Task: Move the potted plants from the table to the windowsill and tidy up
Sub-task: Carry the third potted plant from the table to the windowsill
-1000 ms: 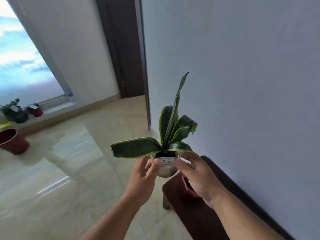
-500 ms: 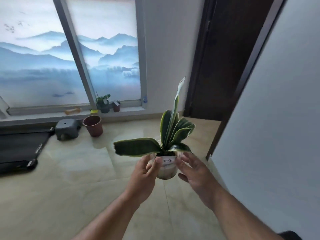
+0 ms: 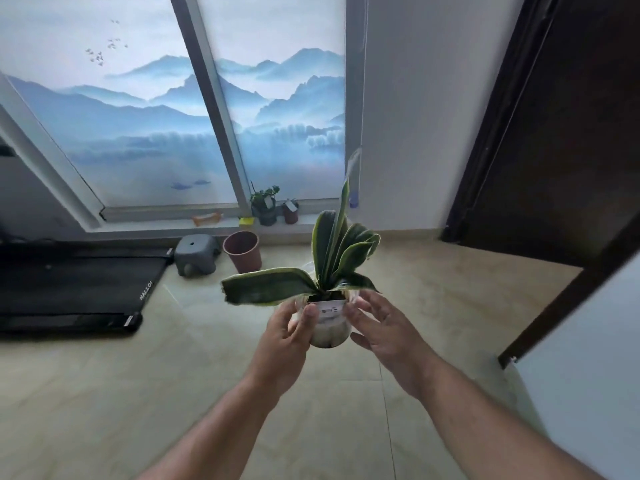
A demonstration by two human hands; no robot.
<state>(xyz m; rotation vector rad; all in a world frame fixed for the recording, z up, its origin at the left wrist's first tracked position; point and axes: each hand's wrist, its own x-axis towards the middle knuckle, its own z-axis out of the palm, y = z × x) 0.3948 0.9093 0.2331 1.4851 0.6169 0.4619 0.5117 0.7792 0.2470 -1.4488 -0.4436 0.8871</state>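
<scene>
I hold a snake plant in a small pale pot out in front of me above the floor. My left hand grips the pot's left side. On the pot's right side rests my right hand, its fingers spread. The green, yellow-edged leaves rise and fan out above both hands. Ahead lies the low windowsill, where a dark pot with a small green plant and a small brown pot stand near the right end.
An empty brown pot and a grey stool stand on the tiled floor below the sill. A black treadmill lies at left. A dark door is at right. A yellow item and an orange item lie on the sill.
My view has swung left from the wall and table to face the window. The windowsill is closer now. Both hands still hold the pot in front of me.
</scene>
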